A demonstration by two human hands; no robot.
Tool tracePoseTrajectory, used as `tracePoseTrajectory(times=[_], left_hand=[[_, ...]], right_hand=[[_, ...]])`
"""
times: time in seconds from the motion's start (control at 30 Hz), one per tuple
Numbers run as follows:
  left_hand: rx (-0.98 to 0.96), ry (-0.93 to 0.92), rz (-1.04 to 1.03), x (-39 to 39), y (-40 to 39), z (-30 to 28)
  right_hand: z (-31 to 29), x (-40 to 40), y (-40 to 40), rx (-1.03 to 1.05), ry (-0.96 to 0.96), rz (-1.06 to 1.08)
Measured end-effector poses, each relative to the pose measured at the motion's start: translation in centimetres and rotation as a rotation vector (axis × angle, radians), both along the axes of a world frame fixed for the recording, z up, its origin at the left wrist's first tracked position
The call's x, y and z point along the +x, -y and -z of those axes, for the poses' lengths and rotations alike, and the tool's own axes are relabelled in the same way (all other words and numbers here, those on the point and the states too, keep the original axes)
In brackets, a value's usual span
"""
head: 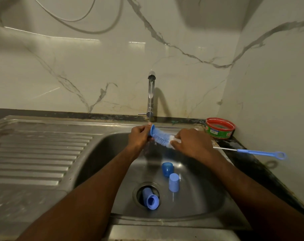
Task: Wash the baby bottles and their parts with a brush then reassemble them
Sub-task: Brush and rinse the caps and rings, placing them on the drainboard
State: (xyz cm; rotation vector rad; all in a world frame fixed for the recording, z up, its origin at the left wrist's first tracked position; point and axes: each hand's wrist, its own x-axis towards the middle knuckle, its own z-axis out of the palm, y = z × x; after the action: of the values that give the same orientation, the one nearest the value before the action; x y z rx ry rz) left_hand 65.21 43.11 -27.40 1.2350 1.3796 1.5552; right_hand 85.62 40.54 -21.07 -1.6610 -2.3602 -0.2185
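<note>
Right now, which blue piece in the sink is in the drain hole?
The blue tube-shaped piece, lying tilted in the drain; the two blue caps stand beside it.

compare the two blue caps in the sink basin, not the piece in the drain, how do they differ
The farther cap is a deeper, glossier blue; the nearer cap is paler and matte. The farther cap looks squatter, the nearer cap taller and tapered. Both stand closed end up on the sink floor, right of the drain, untouched by either hand.

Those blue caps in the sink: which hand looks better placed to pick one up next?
Probably the left hand. It only pinches the blue ring at the brush tip, while the right hand grips the brush. Both caps lie in the sink, between the forearms.
</note>
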Motion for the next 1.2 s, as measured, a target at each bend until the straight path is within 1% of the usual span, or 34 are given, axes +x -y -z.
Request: tracePoseTrajectory(times=[0.03,0.1,0.17,0.2,0.27,0.3,0.33,0.4,0.43,0.47,0.53,0.57,0.63,0.67,0.73,0.77,0.8,0.83,0.9,0.93,0.97,1.0,1.03,1.1,1.13,1.17,1.2], left_hand=[[0.003,0.015,-0.030,-0.3,0.0,0.1],[-0.052,0.121,-0.023,-1.0,-0.3,0.2],[-0.121,0.282,0.058,-0.9,-0.5,0.1],[-0.136,0.304,0.072,-0.7,-0.7,0.1],[-0.130,0.229,0.042,-0.3,-1.2,0.1],[-0.112,0.186,0.010,-0.2,-1.2,0.1],[-0.090,0.166,-0.022,-0.3,-1.2,0.2],[-0.069,0.158,-0.059,-0.8,-1.0,0.3],[-0.077,0.170,-0.052,-1.1,-0.8,0.3],[-0.094,0.210,-0.020,-1.3,-0.7,0.4],[-0.132,0.304,0.081,-1.1,-0.3,0.1],[-0.139,0.318,0.114,-0.7,-0.2,0.0],[-0.119,0.244,0.108,0.0,-0.3,-0.1],[-0.093,0.186,0.090,0.1,-0.3,-0.1],[-0.058,0.095,0.030,-0.1,-0.4,0.1],[-0.057,0.063,-0.006,-0.5,-0.3,0.2],[-0.065,0.046,-0.023,-0.9,-0.2,0.4],[-0.081,0.059,-0.007,-1.3,-0.2,0.5],[-0.116,0.168,0.086,-1.4,-0.1,0.4],[-0.126,0.227,0.128,-1.1,0.0,0.3],[-0.129,0.250,0.147,-0.7,0.1,0.2],[-0.130,0.223,0.142,-0.4,-0.1,0.2],[-0.125,0.158,0.122,-0.2,-0.2,0.2],[-0.090,0.021,0.065,-0.3,-0.2,0.2],[-0.070,-0.011,0.028,-0.5,-0.2,0.2],[-0.061,-0.020,-0.008,-0.9,-0.1,0.1],[-0.066,-0.008,-0.036,-1.1,0.0,0.0]], right_hand=[[-0.1,-0.2,0.0,-0.009,-0.030,-0.061],[-0.1,-0.6,-0.1,0.095,-0.097,-0.096],[0.2,-0.7,0.0,0.174,-0.154,0.002],[0.5,-0.6,-0.1,0.165,-0.157,0.067],[1.1,-0.7,-0.3,0.102,-0.087,0.138],[1.1,-0.9,-0.6,0.065,-0.040,0.129],[1.0,-1.1,-0.7,0.019,-0.009,0.090],[0.4,-1.6,-0.8,-0.080,-0.029,-0.046],[0.3,-1.7,-0.9,-0.068,-0.060,-0.109],[0.3,-1.6,-0.9,-0.009,-0.087,-0.128],[0.5,-0.9,-0.7,0.108,-0.144,-0.021],[0.9,-0.4,-0.6,0.121,-0.151,0.060],[1.4,-0.1,-0.7,0.051,-0.098,0.135],[1.4,-0.3,-0.9,-0.023,-0.067,0.114],[0.8,-0.8,-0.9,-0.175,-0.052,-0.006],[0.6,-1.0,-0.9,-0.202,-0.059,-0.078],[0.4,-1.2,-0.7,-0.170,-0.067,-0.133],[0.3,-1.2,-0.8,-0.092,-0.085,-0.153],[0.5,-0.8,-0.5,0.070,-0.145,-0.063],[0.6,-0.5,-0.4,0.099,-0.168,0.021],[0.8,-0.3,-0.3,0.085,-0.160,0.096],[1.0,-0.3,-0.2,0.031,-0.125,0.136],[1.1,-0.4,-0.3,-0.041,-0.082,0.136],[0.8,-0.9,-0.2,-0.181,-0.048,0.050],[0.5,-1.0,-0.2,-0.222,-0.066,-0.009],[0.2,-0.9,-0.1,-0.216,-0.085,-0.053],[-0.2,-0.7,0.0,-0.159,-0.089,-0.062]])
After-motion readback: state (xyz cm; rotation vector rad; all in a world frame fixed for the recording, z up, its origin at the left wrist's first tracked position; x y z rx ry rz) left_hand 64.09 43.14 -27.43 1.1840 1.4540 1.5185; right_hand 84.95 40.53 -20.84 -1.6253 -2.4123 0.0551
